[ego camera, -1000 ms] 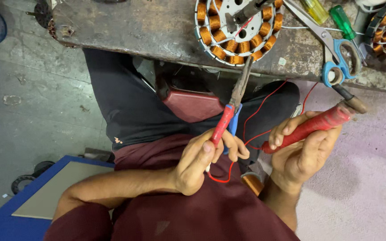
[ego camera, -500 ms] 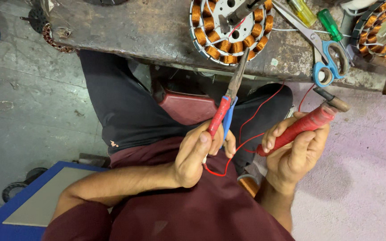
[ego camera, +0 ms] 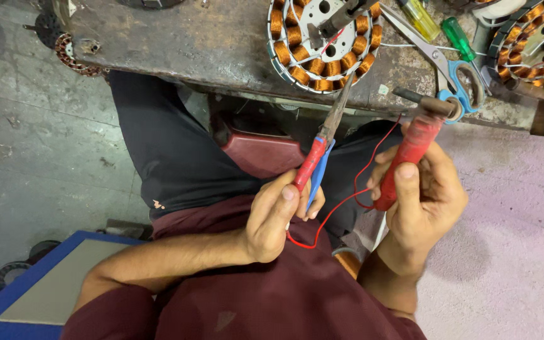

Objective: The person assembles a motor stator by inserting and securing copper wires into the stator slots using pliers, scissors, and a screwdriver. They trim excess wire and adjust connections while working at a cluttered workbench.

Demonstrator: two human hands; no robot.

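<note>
My left hand (ego camera: 278, 217) grips pliers (ego camera: 320, 148) with one red and one blue handle, their metal jaws pointing up at the bench edge. My right hand (ego camera: 420, 195) holds a soldering iron (ego camera: 413, 146) by its red handle, the dark metal tip aimed up and left near the blue scissors. A thin red wire (ego camera: 338, 204) loops between the two hands. On the bench above sits a round motor stator (ego camera: 322, 41) with copper coils around its rim.
Blue-handled scissors (ego camera: 451, 72), a yellow and a green screwdriver (ego camera: 458, 38) and a second copper-wound stator (ego camera: 530, 47) lie on the worn bench (ego camera: 190, 44). A dark red box (ego camera: 259, 151) stands under it. A blue board (ego camera: 39, 283) lies at lower left on the grey floor.
Both hands have stayed close together over my lap. The soldering iron has swung from lying rightward to pointing more upright, its tip now near the scissors. The pliers hardly moved.
</note>
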